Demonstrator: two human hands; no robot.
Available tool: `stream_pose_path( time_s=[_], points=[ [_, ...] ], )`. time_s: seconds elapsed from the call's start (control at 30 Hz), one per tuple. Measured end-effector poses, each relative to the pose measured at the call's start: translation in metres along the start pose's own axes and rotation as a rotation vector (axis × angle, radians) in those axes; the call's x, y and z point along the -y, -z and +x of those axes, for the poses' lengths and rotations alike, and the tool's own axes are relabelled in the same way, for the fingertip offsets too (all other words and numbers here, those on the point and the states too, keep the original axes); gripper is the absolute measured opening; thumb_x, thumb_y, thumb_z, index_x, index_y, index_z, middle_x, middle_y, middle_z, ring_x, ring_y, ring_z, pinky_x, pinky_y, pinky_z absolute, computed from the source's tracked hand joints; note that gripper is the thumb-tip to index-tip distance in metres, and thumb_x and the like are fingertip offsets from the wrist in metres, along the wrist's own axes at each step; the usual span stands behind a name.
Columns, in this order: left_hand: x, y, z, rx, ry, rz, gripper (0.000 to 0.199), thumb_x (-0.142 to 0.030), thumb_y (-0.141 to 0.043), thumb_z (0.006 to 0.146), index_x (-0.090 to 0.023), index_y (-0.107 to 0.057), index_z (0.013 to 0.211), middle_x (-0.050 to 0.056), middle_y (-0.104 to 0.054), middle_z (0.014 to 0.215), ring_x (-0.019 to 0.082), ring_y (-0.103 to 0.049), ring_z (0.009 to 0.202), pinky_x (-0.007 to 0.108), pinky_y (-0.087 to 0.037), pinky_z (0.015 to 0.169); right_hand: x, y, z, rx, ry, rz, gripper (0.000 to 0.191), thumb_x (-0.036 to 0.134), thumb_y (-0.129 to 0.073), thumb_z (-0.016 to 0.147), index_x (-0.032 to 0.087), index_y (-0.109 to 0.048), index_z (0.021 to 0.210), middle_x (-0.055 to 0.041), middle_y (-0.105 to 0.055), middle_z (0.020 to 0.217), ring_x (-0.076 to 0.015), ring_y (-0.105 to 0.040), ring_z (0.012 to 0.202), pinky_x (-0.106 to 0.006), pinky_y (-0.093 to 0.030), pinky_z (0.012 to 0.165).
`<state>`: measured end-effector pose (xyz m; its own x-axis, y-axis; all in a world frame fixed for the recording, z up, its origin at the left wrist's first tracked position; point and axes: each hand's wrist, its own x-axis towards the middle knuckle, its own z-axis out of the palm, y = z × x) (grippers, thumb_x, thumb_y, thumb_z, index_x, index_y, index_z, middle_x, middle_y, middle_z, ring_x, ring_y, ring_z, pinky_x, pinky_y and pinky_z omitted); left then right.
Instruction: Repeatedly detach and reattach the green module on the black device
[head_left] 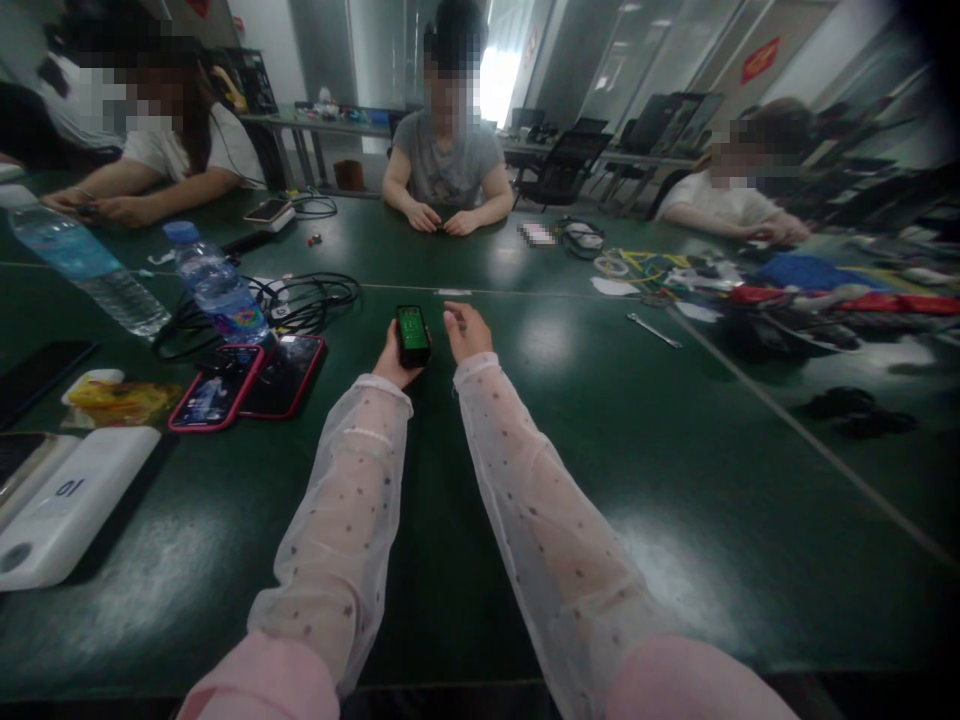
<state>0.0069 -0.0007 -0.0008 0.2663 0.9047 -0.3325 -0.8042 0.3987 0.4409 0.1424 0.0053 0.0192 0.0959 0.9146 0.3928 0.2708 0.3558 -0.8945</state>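
Observation:
A small black device with a lit green screen (413, 332) is held in my left hand (394, 358), its screen facing up toward the camera. My fingers wrap round its sides just above the green table (585, 420). To the right of the device is my right hand (468, 332), apart from it, with its fingers partly bent and spread and nothing visible in them. Sheer white dotted sleeves cover both forearms.
At the left lie two red-edged phones (217, 388), a white case (79, 505), black cables (322, 292) and two bottles (217, 285). A wrench (654, 331) and piled wires (645, 265) are at the right. Three people sit across the table.

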Motion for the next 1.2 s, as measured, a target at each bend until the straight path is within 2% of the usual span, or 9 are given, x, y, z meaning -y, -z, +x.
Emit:
stream_pose_path(
  time_s=[0.17, 0.23, 0.37, 0.5, 0.77, 1.0, 1.2],
  points=[
    [-0.001, 0.000, 0.001, -0.055, 0.005, 0.022, 0.049, -0.058, -0.043, 0.092, -0.015, -0.063, 0.105, 0.005, -0.067, 0.076, 0.014, -0.064, 0.068, 0.025, -0.052, 0.065, -0.012, 0.001, 0.004, 0.009, -0.423, 0.515, 0.013, 0.035, -0.056, 0.089, 0.026, -0.062, 0.097, 0.0013, -0.066, 0.079, -0.0132, -0.067, 0.078, -0.035, -0.055, 0.087],
    [0.000, -0.001, 0.003, -0.063, -0.001, 0.050, 0.048, -0.057, -0.045, 0.091, -0.014, -0.064, 0.102, 0.005, -0.067, 0.077, 0.015, -0.065, 0.070, 0.025, -0.052, 0.066, -0.019, 0.008, 0.001, 0.003, -0.543, 0.730, 0.013, 0.032, -0.052, 0.092, 0.026, -0.060, 0.100, 0.0004, -0.068, 0.081, -0.0131, -0.069, 0.078, -0.033, -0.057, 0.083],
    [0.001, -0.001, 0.004, -0.060, 0.012, 0.065, 0.049, -0.058, -0.046, 0.091, -0.013, -0.063, 0.102, 0.006, -0.068, 0.079, 0.015, -0.066, 0.070, 0.025, -0.052, 0.067, -0.037, 0.028, -0.006, -0.107, -0.742, 1.091, 0.015, 0.030, -0.043, 0.096, 0.024, -0.056, 0.099, -0.0031, -0.071, 0.092, -0.0129, -0.070, 0.089, -0.030, -0.059, 0.082],
    [0.001, 0.000, 0.004, -0.083, 0.002, 0.107, 0.051, -0.059, -0.048, 0.089, -0.013, -0.063, 0.104, 0.006, -0.068, 0.078, 0.015, -0.066, 0.069, 0.026, -0.053, 0.067, -0.046, 0.040, -0.010, -0.118, -0.783, 1.241, 0.020, 0.036, -0.039, 0.098, 0.023, -0.054, 0.100, -0.0050, -0.071, 0.100, -0.0137, -0.069, 0.095, -0.032, -0.060, 0.082],
    [0.001, 0.000, 0.003, -0.105, -0.009, 0.133, 0.050, -0.059, -0.050, 0.088, -0.013, -0.064, 0.103, 0.007, -0.069, 0.079, 0.016, -0.067, 0.070, 0.026, -0.054, 0.069, -0.046, 0.038, -0.009, -0.085, -0.777, 1.208, 0.021, 0.036, -0.038, 0.098, 0.023, -0.055, 0.098, -0.0039, -0.071, 0.100, -0.0124, -0.069, 0.094, -0.030, -0.058, 0.084],
    [0.001, -0.001, 0.002, -0.103, -0.013, 0.151, 0.053, -0.060, -0.049, 0.088, -0.014, -0.063, 0.110, 0.007, -0.069, 0.079, 0.016, -0.066, 0.073, 0.026, -0.054, 0.070, -0.049, 0.037, -0.010, -0.066, -0.739, 1.151, 0.022, 0.035, -0.037, 0.097, 0.024, -0.057, 0.096, -0.0030, -0.071, 0.100, -0.0125, -0.068, 0.097, -0.033, -0.056, 0.090],
    [0.002, -0.001, 0.002, -0.129, -0.026, 0.205, 0.055, -0.062, -0.048, 0.088, -0.014, -0.064, 0.111, 0.007, -0.069, 0.079, 0.016, -0.066, 0.071, 0.026, -0.053, 0.069, -0.047, 0.038, -0.011, -0.044, -0.744, 1.145, 0.022, 0.033, -0.037, 0.097, 0.024, -0.057, 0.095, -0.0031, -0.072, 0.099, -0.0133, -0.068, 0.098, -0.034, -0.057, 0.089]
  ],
)
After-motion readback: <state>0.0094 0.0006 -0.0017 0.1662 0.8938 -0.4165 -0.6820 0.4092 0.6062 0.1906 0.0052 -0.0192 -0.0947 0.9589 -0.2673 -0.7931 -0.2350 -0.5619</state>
